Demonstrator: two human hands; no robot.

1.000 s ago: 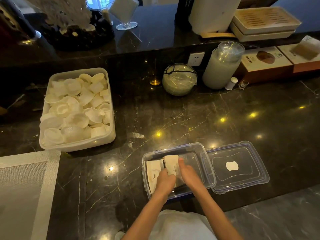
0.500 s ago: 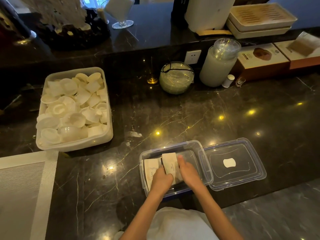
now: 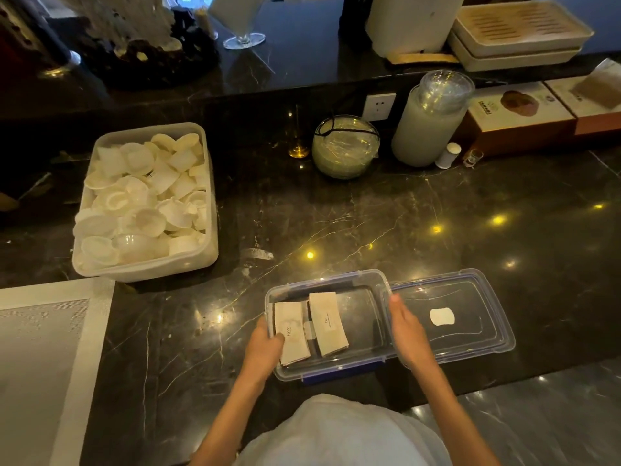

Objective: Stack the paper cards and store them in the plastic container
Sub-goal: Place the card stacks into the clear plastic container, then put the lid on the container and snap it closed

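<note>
A clear plastic container (image 3: pixel 336 277) with blue clips sits on the dark marble counter near its front edge. Inside lie two stacks of cream paper cards side by side: a left stack (image 3: pixel 291 331) and a right stack (image 3: pixel 328 322). My left hand (image 3: pixel 265 348) rests at the container's left wall, fingers touching the left stack. My right hand (image 3: pixel 408 334) lies over the container's right rim, next to the clear lid (image 3: pixel 470 317), fingers loosely extended; I cannot tell if it grips the rim.
The lid lies flat just right of the container. A large white tub (image 3: pixel 208 203) of paper cups stands at the left. A grey mat (image 3: pixel 40 348) covers the near left. A glass bowl (image 3: pixel 344 148), a tall jar (image 3: pixel 426 129) and boxes (image 3: pixel 517 119) line the back.
Both hands were together over the right stack inside the container. They have let go of it and spread apart, left to the left wall, right to the right rim.
</note>
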